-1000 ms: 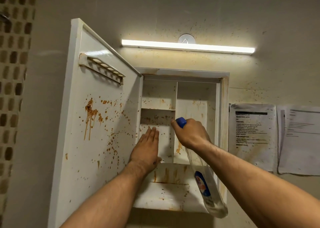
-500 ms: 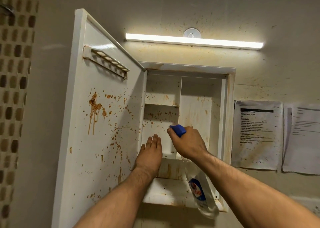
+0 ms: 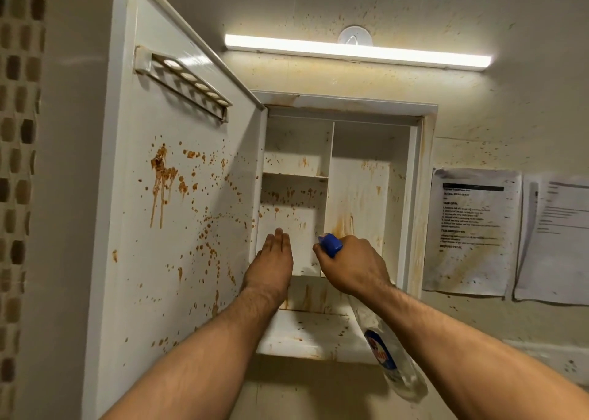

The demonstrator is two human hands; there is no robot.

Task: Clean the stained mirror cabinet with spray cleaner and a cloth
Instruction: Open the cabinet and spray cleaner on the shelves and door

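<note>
Gripping the spray bottle point(image 3: 392, 356) with the right hand point(image 3: 350, 266), aiming into the stained cabinet point(image 3: 426, 196); laying the left hand point(image 3: 271, 266) flat, empty, by the hinge edge of the door point(image 3: 178, 244), probably steadying it.

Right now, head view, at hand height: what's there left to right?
In order: mosaic tile strip → open cabinet door → left hand → right hand gripping the spray bottle → printed sheet → second sheet.
</note>
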